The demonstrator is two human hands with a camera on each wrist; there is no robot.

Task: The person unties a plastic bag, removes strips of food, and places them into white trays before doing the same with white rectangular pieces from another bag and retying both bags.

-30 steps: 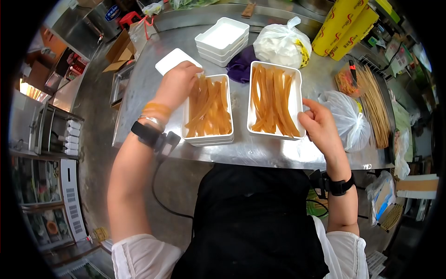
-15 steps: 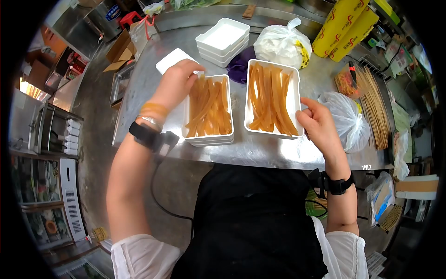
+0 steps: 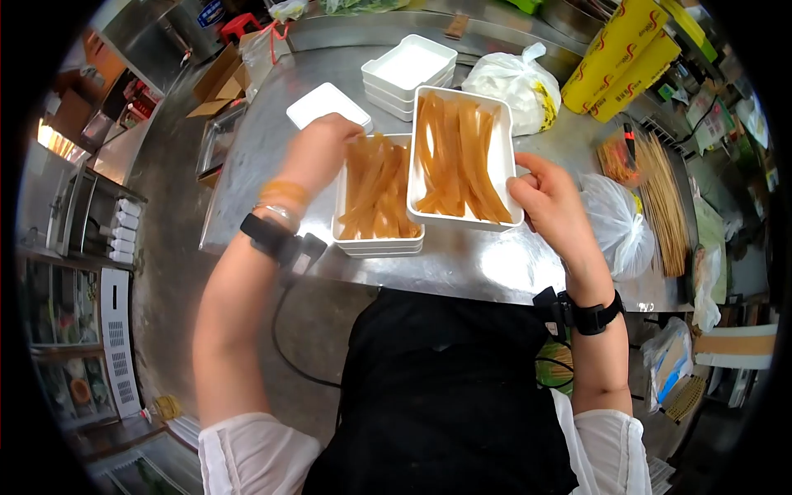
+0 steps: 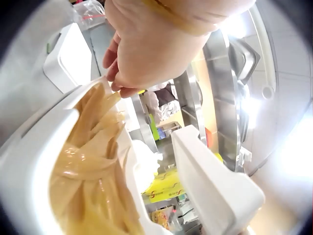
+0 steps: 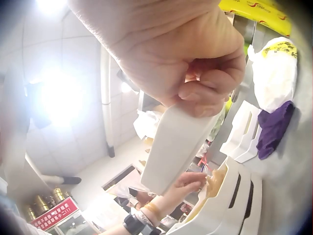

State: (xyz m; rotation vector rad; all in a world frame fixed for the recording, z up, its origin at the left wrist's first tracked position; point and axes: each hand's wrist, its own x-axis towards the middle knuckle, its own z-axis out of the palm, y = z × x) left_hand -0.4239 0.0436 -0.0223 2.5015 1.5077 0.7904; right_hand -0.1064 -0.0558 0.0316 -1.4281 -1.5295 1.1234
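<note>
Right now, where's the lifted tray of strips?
In the head view, the lifted tray is just right of centre, its right side gripped by the right hand, partly covering the other filled tray.

The right hand (image 3: 549, 198) has carried its strip-filled white tray (image 3: 470, 221) leftward and farther from the body. In the head view, the former gap beside the filled stack (image 3: 378, 249) has closed: the tray now overlaps that stack's right edge and hides the purple cloth (image 5: 275, 128), previously visible.
</note>
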